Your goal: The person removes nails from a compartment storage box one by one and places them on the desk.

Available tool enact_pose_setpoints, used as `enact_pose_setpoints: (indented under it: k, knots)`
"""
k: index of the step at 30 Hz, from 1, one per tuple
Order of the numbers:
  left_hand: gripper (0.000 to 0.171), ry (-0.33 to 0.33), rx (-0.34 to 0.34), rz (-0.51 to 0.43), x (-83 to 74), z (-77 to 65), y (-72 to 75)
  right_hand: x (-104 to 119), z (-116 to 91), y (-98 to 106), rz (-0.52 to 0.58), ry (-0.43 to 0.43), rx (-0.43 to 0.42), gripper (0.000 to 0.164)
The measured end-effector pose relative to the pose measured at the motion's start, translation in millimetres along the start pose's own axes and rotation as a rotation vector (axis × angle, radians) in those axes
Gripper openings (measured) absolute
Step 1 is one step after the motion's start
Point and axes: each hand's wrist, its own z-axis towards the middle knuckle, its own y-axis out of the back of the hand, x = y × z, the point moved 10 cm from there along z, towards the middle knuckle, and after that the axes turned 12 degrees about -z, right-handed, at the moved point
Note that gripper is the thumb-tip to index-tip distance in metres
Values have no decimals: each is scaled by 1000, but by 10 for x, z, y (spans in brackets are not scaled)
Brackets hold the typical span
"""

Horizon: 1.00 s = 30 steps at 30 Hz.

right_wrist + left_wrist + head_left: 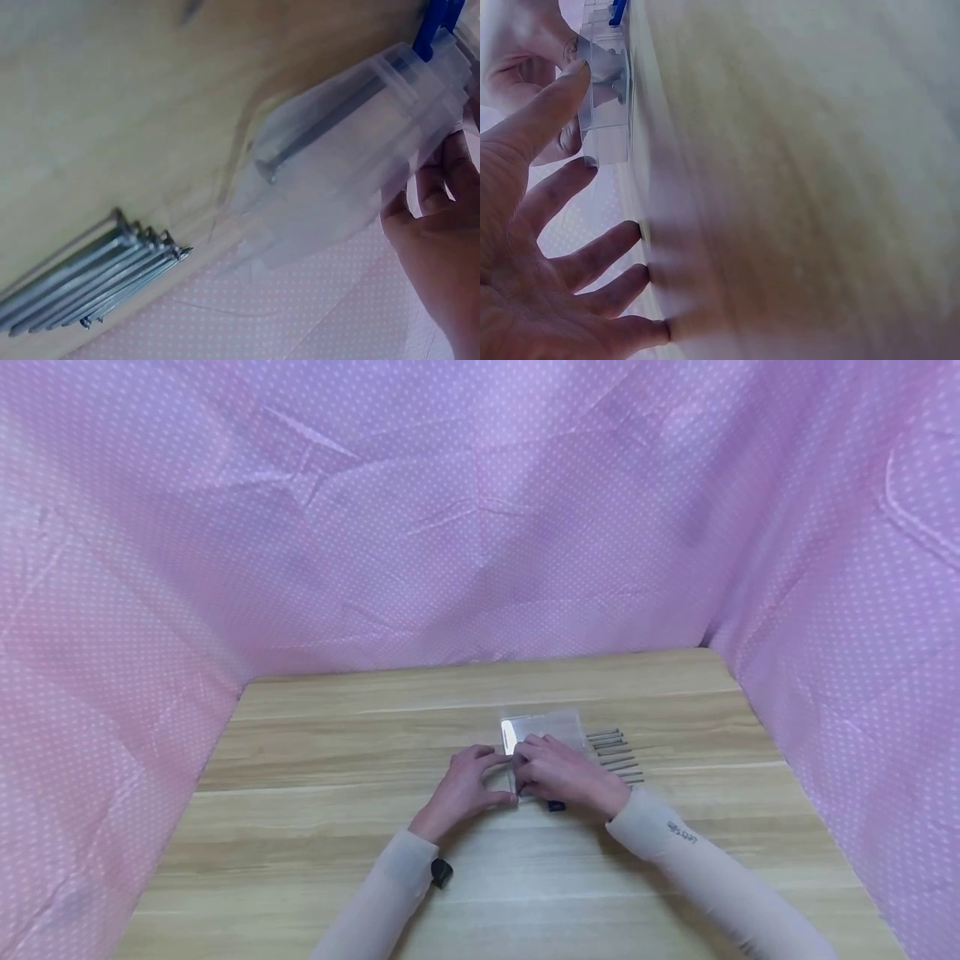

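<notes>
A clear plastic box (543, 727) with a dark blue latch (556, 806) lies on the table. My left hand (467, 783) braces its left end, thumb (559, 94) and index finger touching the wall; the other fingertips stand on the tabletop. From above, my right hand (558, 768) reaches into the box with curled fingers, seen through the wall in the left wrist view. A small dark tip shows at those fingertips, apparently a nail's end, though the hand hides most of it. Inside the box lies a long nail (322, 127), head toward the right end.
Several loose nails (618, 755) lie in a row on the table right of the box, roughly parallel. The wooden table (337, 718) is bounded behind and at both sides by pink dotted cloth (480, 527). A black device (442, 872) sits at the left cuff.
</notes>
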Motion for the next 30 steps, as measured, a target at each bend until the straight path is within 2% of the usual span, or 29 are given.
enact_pose_setpoints:
  k: [15,30]
  knots:
    - [69,19,29,-16,5,-9,-20,7,-46,-21,44,-10,8,7]
    - [69,15,25,-8,11,-14,-25,-42,-104,-9,183,-59,23,10]
